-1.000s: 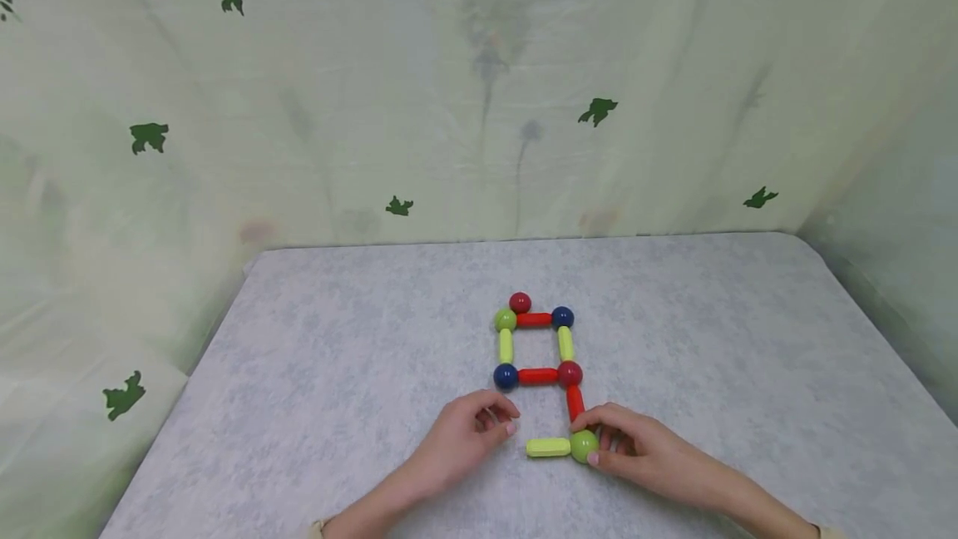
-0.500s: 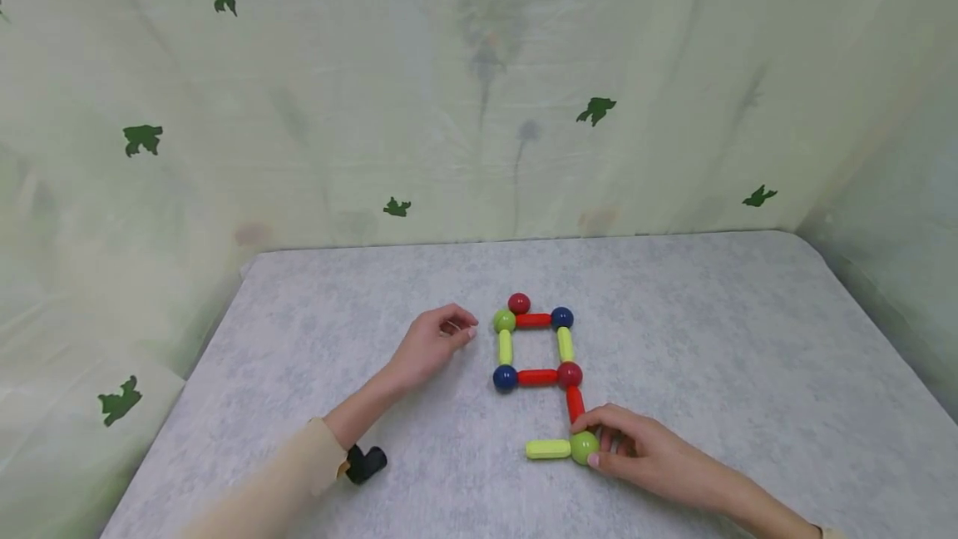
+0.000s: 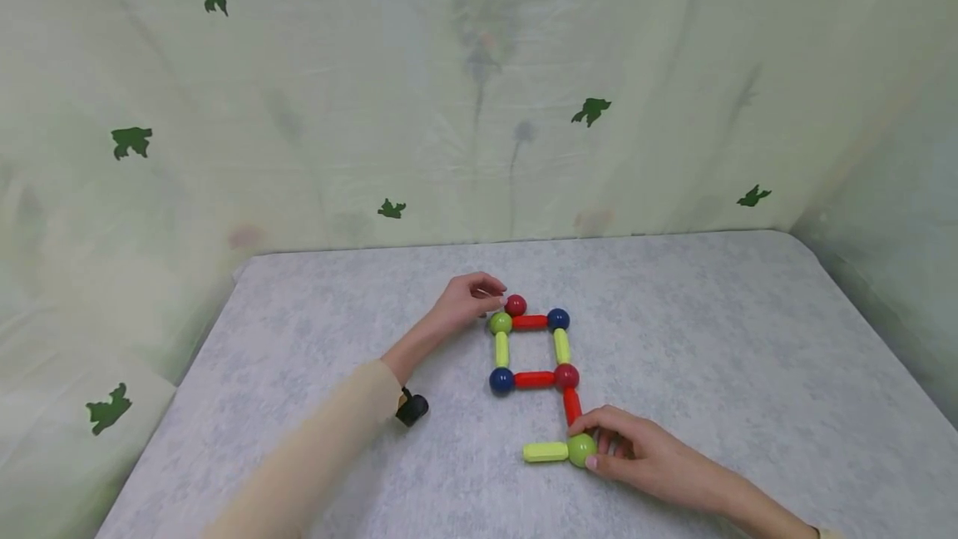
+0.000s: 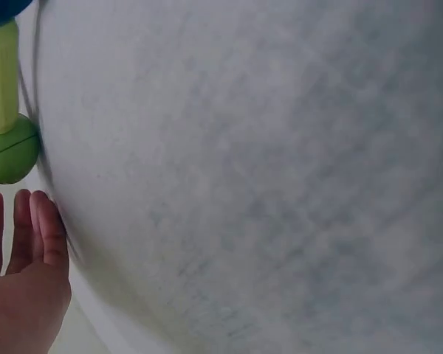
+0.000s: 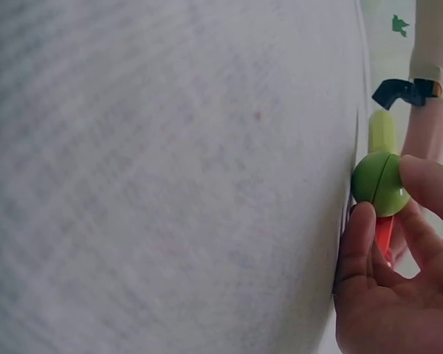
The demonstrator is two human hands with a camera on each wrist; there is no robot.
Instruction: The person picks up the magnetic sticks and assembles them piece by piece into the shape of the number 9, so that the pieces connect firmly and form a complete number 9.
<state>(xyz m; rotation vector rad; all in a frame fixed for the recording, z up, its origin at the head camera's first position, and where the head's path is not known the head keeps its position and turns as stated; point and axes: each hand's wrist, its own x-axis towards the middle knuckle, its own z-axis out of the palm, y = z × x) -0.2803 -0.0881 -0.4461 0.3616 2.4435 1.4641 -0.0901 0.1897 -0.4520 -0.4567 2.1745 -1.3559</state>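
Observation:
On the table lies a figure of magnetic rods and balls. A green ball [image 3: 501, 323], two blue balls and a red ball [image 3: 566, 376] form a square's corners, joined by red and yellow-green rods. Another red ball [image 3: 516, 305] sits at the far-left corner; my left hand [image 3: 470, 298] reaches right beside it, thumb tip at its left side. From the near-right corner, a red rod [image 3: 572, 406] runs down to a second green ball [image 3: 581, 450], with a yellow-green rod [image 3: 545, 452] pointing left. Thumb and fingers of my right hand [image 3: 636, 452] pinch that ball.
The grey table [image 3: 718, 331] stretches to both sides of the figure. Behind it hangs a pale curtain [image 3: 329, 90] with green bird shapes. A black wrist camera [image 3: 412, 409] hangs under the left sleeve [image 3: 322, 447].
My left hand has moved up and around from the near side of the square to the loose-standing red ball at the far-left corner. The right hand stays on its green ball.

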